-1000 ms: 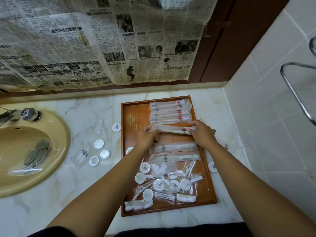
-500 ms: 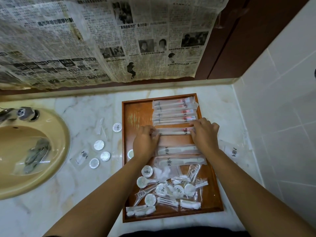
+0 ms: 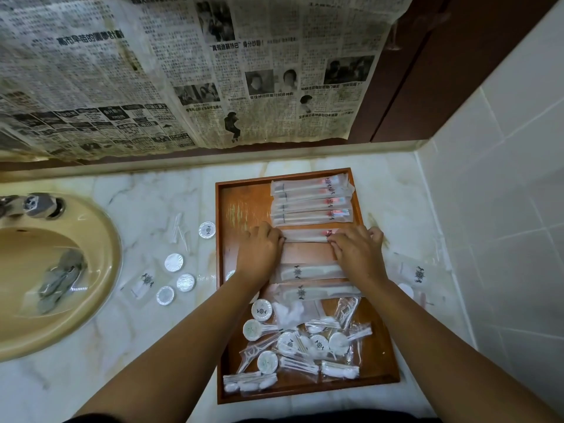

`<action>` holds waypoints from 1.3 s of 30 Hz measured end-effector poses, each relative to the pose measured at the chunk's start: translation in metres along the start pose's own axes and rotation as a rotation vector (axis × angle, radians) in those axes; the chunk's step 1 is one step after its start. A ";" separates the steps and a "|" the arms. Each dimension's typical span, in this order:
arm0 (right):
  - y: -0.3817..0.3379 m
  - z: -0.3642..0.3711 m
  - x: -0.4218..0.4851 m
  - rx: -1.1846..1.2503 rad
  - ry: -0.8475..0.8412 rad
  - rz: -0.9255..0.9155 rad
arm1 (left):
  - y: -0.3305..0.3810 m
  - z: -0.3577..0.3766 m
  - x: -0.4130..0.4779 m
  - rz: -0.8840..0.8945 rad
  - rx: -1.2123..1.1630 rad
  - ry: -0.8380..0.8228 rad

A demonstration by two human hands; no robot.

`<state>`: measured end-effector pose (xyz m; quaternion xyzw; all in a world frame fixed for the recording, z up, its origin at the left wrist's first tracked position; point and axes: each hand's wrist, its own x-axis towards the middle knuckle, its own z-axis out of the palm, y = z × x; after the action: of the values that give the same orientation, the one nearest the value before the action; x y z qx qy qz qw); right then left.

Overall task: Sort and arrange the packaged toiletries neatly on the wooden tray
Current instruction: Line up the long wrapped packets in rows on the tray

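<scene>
A wooden tray [image 3: 244, 209] lies on the marble counter. Several long toothbrush packets [image 3: 311, 199] lie side by side at its far right. Just below that row lies another toothbrush packet [image 3: 308, 235]; my left hand [image 3: 259, 254] grips its left end and my right hand [image 3: 355, 251] grips its right end, fingers curled down on it. Two comb packets [image 3: 308, 271] lie under my wrists. A jumbled pile of small packets and round items [image 3: 299, 340] fills the tray's near half.
A beige sink [image 3: 100, 239] with a faucet [image 3: 39, 204] is at the left, a plastic packet [image 3: 58, 282] inside it. Round foil-topped items [image 3: 174, 262] and a flat packet [image 3: 143, 282] lie between sink and tray. Another packet [image 3: 418, 273] lies right of the tray, by the tiled wall.
Both hands have settled the toothbrush packet down onto the tray just below the row, and the view has shifted slightly to the left.
</scene>
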<state>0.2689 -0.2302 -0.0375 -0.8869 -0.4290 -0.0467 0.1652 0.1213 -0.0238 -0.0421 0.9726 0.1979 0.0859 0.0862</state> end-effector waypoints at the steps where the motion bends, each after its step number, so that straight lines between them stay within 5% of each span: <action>1: 0.000 0.000 0.000 -0.010 0.007 0.001 | 0.001 0.002 0.000 0.030 0.065 0.007; 20: 0.000 0.005 -0.003 -0.081 0.116 -0.018 | 0.002 -0.007 -0.002 0.116 0.084 -0.053; 29: -0.002 0.006 -0.001 -0.113 0.076 0.018 | -0.001 -0.011 -0.010 -0.398 -0.554 0.011; 39: 0.001 0.001 0.000 -0.120 0.058 -0.027 | -0.003 -0.008 -0.010 -0.464 -0.507 0.049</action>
<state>0.2698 -0.2302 -0.0381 -0.8876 -0.4322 -0.1004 0.1235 0.1099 -0.0244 -0.0363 0.8471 0.3880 0.1337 0.3377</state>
